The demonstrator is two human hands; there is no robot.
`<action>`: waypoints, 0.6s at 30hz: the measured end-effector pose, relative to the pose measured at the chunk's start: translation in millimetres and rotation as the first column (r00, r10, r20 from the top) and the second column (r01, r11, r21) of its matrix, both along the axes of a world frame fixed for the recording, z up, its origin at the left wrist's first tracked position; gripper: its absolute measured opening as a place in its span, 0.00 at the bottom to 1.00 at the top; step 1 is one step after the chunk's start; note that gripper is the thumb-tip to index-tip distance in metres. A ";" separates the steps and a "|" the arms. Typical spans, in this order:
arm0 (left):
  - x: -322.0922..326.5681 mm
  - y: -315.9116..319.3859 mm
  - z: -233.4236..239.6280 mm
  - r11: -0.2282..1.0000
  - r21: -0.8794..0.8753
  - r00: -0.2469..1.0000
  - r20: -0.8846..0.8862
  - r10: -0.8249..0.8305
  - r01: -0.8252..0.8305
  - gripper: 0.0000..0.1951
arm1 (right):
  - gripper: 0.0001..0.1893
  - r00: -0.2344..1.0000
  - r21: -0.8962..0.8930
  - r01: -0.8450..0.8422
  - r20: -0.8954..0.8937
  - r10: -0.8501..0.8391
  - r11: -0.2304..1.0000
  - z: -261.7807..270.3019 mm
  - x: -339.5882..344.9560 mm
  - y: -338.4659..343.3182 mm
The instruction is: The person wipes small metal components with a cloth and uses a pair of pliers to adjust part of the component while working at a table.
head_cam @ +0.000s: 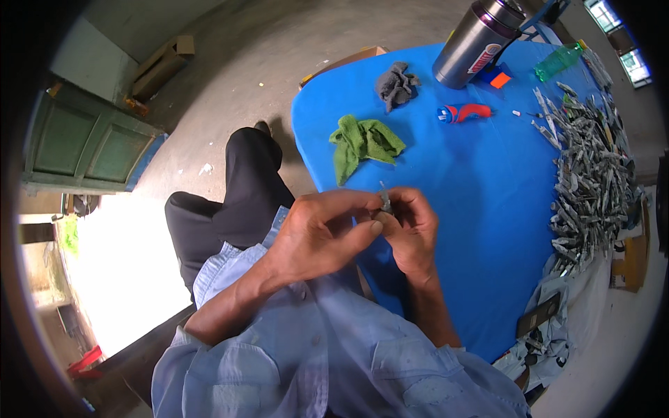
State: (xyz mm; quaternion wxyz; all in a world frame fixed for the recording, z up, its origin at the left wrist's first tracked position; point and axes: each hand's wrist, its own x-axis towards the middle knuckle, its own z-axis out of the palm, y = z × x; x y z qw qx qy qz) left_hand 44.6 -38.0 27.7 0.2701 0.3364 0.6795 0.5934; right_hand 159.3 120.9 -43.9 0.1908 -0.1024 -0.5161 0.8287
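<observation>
In front of my shirt, both hands meet over the near-left side of the table. My left hand (324, 232) reaches in from the left, its thumb and forefinger closed at a small slender grey piece (386, 199). From the other side, the curled fingers of my right hand (415, 230) grip the same piece. Its upper tip pokes out above the fingers, and the rest is mostly covered, so its exact kind is unclear. Just beyond the hands, a crumpled green cloth (364, 143) lies on the blue-covered table (491, 219).
A grey cloth (395, 86), a steel vacuum flask (468, 47) and a red-and-blue hand tool (464, 112) occupy the far side. Along the right edge runs a heap of slim grey pieces (590, 183), with a green plastic bottle (559, 61) behind and a phone (538, 315) nearer me.
</observation>
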 end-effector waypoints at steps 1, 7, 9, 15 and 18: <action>4.5 -0.6 -6.8 1.000 0.020 0.992 0.127 0.014 -0.017 0.15 | 0.16 1.000 0.016 -0.003 0.013 0.002 1.000 1.6 0.0 -0.2; 3.4 -0.8 -5.4 1.000 0.013 0.917 0.400 0.005 -0.011 0.13 | 0.15 1.000 0.077 0.003 0.019 -0.005 0.997 4.7 -0.2 -1.1; 2.4 0.8 -5.1 0.999 0.052 0.895 0.446 -0.014 -0.010 0.13 | 0.15 0.999 0.097 0.006 0.036 -0.010 0.995 4.2 0.8 -0.9; -1.3 2.8 -1.2 0.999 0.018 0.816 0.578 0.015 -0.031 0.13 | 0.16 0.998 0.144 0.052 -0.027 -0.049 0.988 2.3 0.4 -1.9; -0.2 3.0 -5.1 0.999 0.000 0.847 0.530 0.040 -0.047 0.12 | 0.16 0.994 0.188 0.098 -0.065 -0.087 0.977 1.7 -0.6 -2.9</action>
